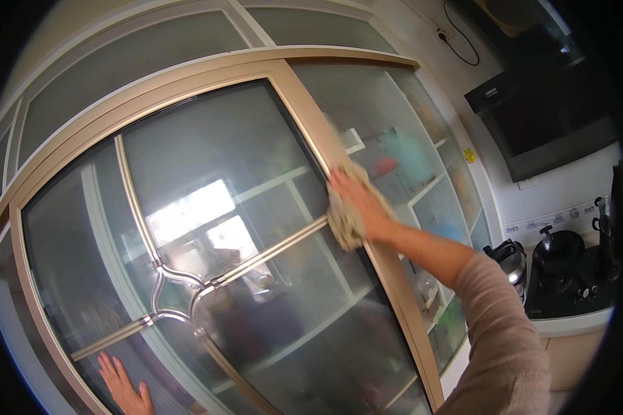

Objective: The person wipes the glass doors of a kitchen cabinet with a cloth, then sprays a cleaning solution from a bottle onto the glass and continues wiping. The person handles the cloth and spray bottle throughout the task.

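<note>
My right hand (361, 202) presses a crumpled beige cloth (346, 220) against the gold-coloured frame (402, 303) of a sliding glass door. The cloth also laps over the pane's edge, near the right end of a metal decorative bar (275, 254). Low on the left, my left hand (124, 386) lies with its fingers spread against the glass pane (197, 150), just below another stretch of the bar. Curved silver connectors (175, 293) join the bars near the middle of the pane. Bright reflections show on the glass.
Behind the glass, shelves with blurred items stand at the right. Farther right are a black range hood (542, 119), a black wok (558, 254) on a gas cooktop (571, 295), and a pot (511, 262). A plugged-in black cord (464, 59) hangs on the wall.
</note>
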